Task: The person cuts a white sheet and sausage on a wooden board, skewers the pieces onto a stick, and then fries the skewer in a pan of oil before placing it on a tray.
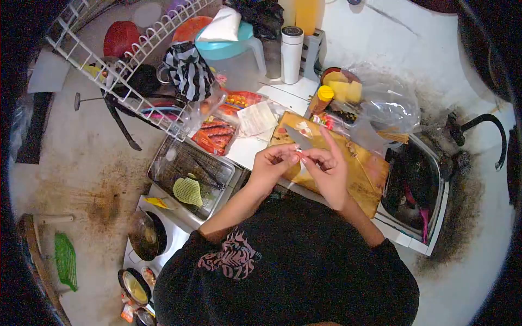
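Observation:
My left hand [270, 164] and my right hand [330, 173] meet over the wooden cutting board [356, 187]. Their fingertips pinch a small red-and-white piece [299, 154], too small to name for certain. The right index finger points up, away from the pinch. Just beyond my fingers, a knife [297, 137] lies with its blade on the board. Small white and reddish bits [304, 127] sit near the blade. A thin wooden skewer [365, 169] lies on the right half of the board.
Left of the board are packs of sausages [214, 136] and a paper sheet [256, 119]. A white tumbler [292, 54], a yellow-capped bottle [322, 99] and plastic bags [389, 106] stand behind. The sink [416, 179] is at right; a wire rack [122, 70] hangs upper left; a pan [147, 235] is lower left.

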Action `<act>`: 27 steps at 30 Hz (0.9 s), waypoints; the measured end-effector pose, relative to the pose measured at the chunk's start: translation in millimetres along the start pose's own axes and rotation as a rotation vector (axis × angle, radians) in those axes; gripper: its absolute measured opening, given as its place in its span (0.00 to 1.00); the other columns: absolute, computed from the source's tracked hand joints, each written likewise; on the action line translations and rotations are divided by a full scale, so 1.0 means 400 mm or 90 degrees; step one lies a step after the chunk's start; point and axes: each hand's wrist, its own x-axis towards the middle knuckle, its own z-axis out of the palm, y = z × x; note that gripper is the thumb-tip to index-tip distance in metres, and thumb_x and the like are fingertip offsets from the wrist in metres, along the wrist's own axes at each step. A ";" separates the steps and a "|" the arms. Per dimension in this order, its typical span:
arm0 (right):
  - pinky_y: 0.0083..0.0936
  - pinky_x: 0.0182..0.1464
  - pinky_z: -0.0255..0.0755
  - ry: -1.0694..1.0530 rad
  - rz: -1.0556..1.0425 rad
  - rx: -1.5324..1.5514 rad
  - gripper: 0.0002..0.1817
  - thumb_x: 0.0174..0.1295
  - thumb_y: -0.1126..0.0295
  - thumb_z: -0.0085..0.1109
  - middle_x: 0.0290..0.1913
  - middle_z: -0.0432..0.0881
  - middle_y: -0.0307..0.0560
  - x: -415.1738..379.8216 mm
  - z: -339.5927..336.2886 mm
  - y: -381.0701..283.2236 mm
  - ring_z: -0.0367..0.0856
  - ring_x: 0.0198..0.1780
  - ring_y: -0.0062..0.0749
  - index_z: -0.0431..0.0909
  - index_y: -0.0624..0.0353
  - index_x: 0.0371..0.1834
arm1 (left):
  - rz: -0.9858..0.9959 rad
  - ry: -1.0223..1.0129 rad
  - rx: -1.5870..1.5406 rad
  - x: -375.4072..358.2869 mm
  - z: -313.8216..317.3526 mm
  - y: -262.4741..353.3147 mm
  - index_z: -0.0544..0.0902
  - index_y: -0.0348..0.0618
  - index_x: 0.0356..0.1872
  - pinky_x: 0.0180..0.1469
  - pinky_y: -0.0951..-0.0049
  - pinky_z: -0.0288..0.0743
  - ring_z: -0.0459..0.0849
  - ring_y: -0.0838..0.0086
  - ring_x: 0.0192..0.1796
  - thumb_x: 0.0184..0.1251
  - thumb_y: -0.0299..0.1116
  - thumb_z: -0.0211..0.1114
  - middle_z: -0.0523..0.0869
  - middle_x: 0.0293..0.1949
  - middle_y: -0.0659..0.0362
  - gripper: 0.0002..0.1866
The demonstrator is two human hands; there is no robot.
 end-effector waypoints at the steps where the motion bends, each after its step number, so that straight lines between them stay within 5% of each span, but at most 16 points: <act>1: 0.17 0.45 0.68 -0.005 0.004 -0.002 0.34 0.52 0.84 0.54 0.36 0.79 0.44 0.001 -0.001 0.002 0.76 0.39 0.20 0.51 0.61 0.63 | 0.001 0.003 0.000 -0.001 0.000 -0.001 0.78 0.36 0.41 0.40 0.83 0.70 0.77 0.83 0.35 0.54 0.27 0.63 0.82 0.33 0.60 0.13; 11: 0.17 0.45 0.68 -0.025 0.022 0.010 0.34 0.51 0.83 0.55 0.36 0.79 0.44 0.004 0.000 0.014 0.75 0.40 0.20 0.52 0.61 0.63 | 0.023 -0.009 0.032 0.000 -0.013 -0.010 0.78 0.37 0.37 0.42 0.79 0.70 0.77 0.80 0.37 0.54 0.28 0.63 0.81 0.34 0.60 0.10; 20: 0.17 0.45 0.68 -0.066 0.084 -0.026 0.18 0.49 0.80 0.59 0.39 0.79 0.45 0.012 -0.027 0.008 0.76 0.40 0.22 0.73 0.64 0.46 | 0.148 -0.031 0.232 0.013 -0.024 0.004 0.81 0.38 0.30 0.36 0.83 0.67 0.73 0.84 0.30 0.50 0.25 0.66 0.82 0.30 0.62 0.06; 27: 0.18 0.45 0.69 -0.135 0.076 -0.114 0.12 0.51 0.76 0.59 0.39 0.80 0.47 0.026 -0.051 0.015 0.78 0.40 0.25 0.78 0.59 0.41 | 0.120 -0.043 0.284 0.009 -0.025 0.037 0.81 0.37 0.28 0.39 0.82 0.69 0.76 0.82 0.34 0.48 0.24 0.66 0.82 0.29 0.60 0.05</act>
